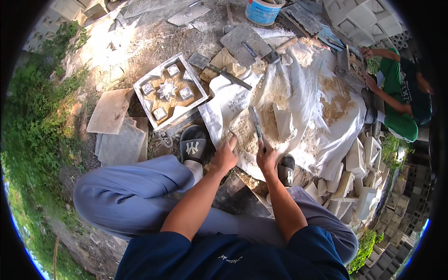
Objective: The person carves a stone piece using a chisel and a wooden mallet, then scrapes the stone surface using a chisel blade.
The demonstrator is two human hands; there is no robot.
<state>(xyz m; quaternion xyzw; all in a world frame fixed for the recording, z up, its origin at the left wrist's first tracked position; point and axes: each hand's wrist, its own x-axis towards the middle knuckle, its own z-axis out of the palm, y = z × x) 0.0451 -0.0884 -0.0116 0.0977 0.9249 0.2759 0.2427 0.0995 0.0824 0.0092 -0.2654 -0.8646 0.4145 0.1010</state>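
- We sit over a white sheet spread on the ground, heaped with pale sandy mix.
- A square mould frame lies to our left on bare earth — it holds a star-shaped insert and four small blocks.
- A blue bucket stands at the far edge, well apart from us.
- Another person in green crouches at the right.
- Our left hand rests on the near edge of the sheet, fingers curled; whether it grips anything, we cannot tell.
- Our right hand closes around the handle of a trowel — its blade lies on the mix, just beside a flat pale slab.
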